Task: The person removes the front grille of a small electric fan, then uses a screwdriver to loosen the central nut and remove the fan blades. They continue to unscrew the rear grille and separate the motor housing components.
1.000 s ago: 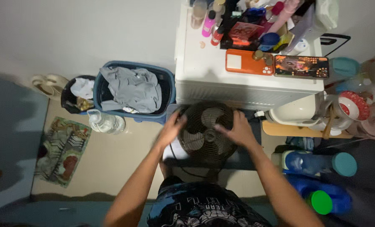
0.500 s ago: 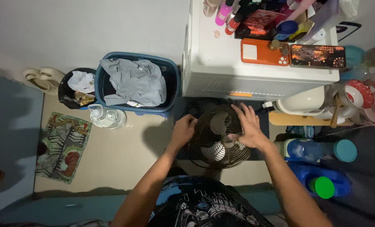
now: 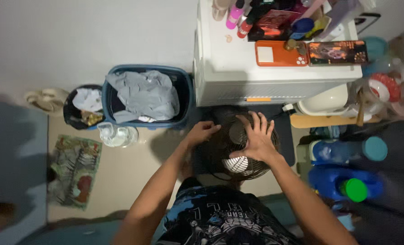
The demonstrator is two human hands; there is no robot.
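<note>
Two hands hold a round fan (image 3: 238,152) on the floor, just below the white cabinet's (image 3: 274,86) front edge. Left hand (image 3: 202,131) grips the cage's rim to steady it. Right hand (image 3: 255,141) lies spread wide across the grille.

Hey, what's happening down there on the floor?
A person is bent over a small round fan that stands on the floor in front of a white cabinet. The right hand lies spread flat on the fan's wire grille, and the left hand grips the grille's left rim. Beside them sits a blue basket holding grey cloth, with a clear water bottle next to it.
</note>
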